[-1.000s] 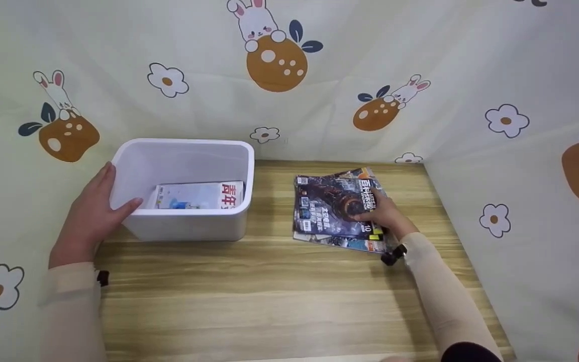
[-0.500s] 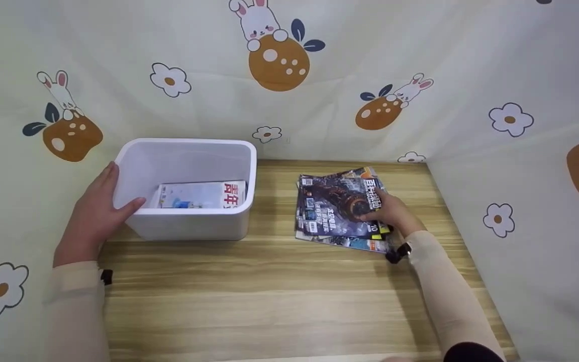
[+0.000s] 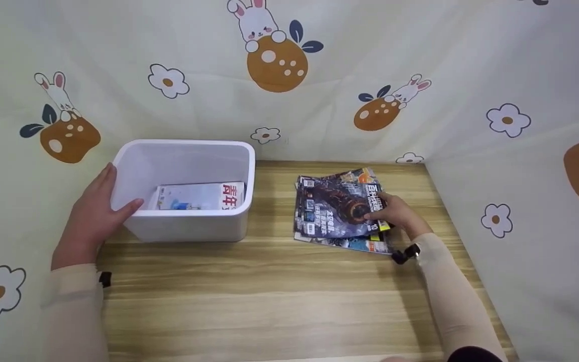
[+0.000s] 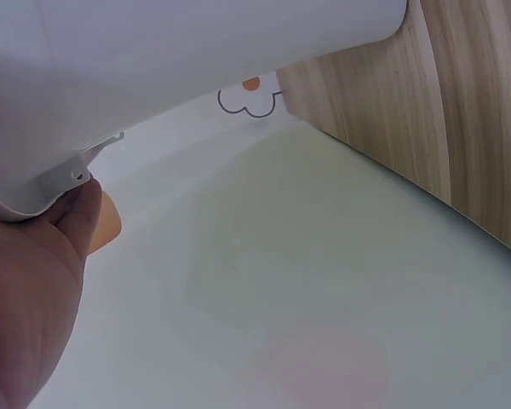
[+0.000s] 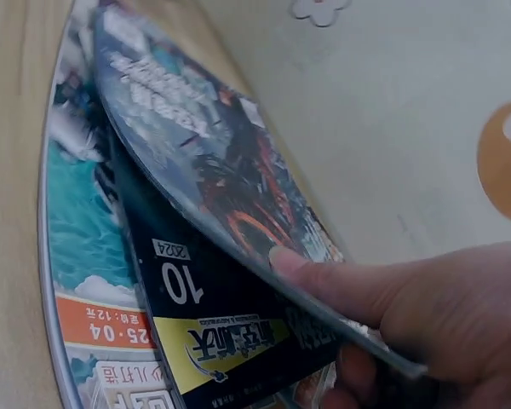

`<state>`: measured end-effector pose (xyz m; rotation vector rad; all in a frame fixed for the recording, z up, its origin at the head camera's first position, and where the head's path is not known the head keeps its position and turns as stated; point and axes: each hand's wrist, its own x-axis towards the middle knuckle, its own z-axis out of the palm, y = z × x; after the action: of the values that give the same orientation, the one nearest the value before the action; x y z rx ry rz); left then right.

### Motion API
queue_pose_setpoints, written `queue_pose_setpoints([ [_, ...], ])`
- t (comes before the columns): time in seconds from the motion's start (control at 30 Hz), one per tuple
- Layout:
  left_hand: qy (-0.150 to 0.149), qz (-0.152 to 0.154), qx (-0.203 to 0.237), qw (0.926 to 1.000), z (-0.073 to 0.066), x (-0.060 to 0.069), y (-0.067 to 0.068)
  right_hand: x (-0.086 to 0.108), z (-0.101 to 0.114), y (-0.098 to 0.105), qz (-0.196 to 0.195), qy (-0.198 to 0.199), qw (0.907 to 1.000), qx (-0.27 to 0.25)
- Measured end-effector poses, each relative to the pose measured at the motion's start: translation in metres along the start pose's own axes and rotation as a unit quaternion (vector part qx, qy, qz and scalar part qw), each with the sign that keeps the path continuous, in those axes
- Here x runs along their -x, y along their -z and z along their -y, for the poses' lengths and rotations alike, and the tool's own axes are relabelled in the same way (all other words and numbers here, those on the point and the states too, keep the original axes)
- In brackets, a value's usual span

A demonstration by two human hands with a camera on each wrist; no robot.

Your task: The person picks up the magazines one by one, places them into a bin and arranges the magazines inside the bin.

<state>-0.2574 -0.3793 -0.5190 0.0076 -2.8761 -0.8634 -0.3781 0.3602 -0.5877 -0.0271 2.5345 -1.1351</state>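
A white bin (image 3: 189, 227) stands on the left of the wooden surface, a magazine with red characters (image 3: 199, 196) lying inside. The left hand (image 3: 91, 218) grips the bin's left rim, thumb over the near edge; the left wrist view shows its fingers (image 4: 81, 209) at the rim's underside. On the right lies a stack of several magazines. The right hand (image 3: 397, 213) pinches the dark top magazine (image 3: 340, 206) by its right edge, thumb on the cover. In the right wrist view that magazine (image 5: 187, 128) bends up off a dark one marked 10 (image 5: 183, 285).
A lower magazine with a teal cover (image 3: 355, 244) pokes out at the stack's near side. Wood-grain surface (image 3: 279, 301) stretches in front of the bin and stack. Pale cloth with rabbit and flower prints (image 3: 319, 110) hangs behind and at both sides.
The right hand has shifted slightly right and nearer, and the top magazine has moved a little the same way over the stack. The left hand keeps its hold on the bin.
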Motion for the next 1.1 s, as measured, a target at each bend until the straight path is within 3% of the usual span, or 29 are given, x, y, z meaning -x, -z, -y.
queue_pose_setpoints([
  [0.23,-0.004,-0.005,0.005,1.0,0.001,0.0,0.001,-0.002,-0.01,0.004,0.08,0.014,0.9895,-0.119],
  [0.37,-0.008,-0.008,0.002,0.9999,0.002,-0.002,0.001,-0.004,-0.016,0.004,0.098,0.023,0.9823,-0.158],
  [0.63,-0.012,-0.01,-0.001,0.9999,0.004,-0.002,0.0,-0.009,-0.03,-0.002,0.053,0.04,0.9836,-0.168],
  [0.7,-0.011,-0.01,0.0,0.9999,0.004,-0.001,0.001,-0.01,-0.03,-0.006,0.046,0.039,0.9763,-0.208],
  [0.9,-0.009,-0.01,0.004,0.9999,0.003,-0.001,0.001,-0.011,-0.023,-0.02,0.017,0.044,0.9391,-0.34],
  [0.97,-0.011,-0.01,0.003,0.9999,0.003,-0.001,0.001,-0.011,-0.02,-0.023,0.001,0.051,0.9342,-0.353],
  [1.1,-0.01,-0.009,0.005,0.9999,0.002,0.0,0.0,-0.011,-0.015,-0.029,-0.024,0.08,0.9351,-0.344],
])
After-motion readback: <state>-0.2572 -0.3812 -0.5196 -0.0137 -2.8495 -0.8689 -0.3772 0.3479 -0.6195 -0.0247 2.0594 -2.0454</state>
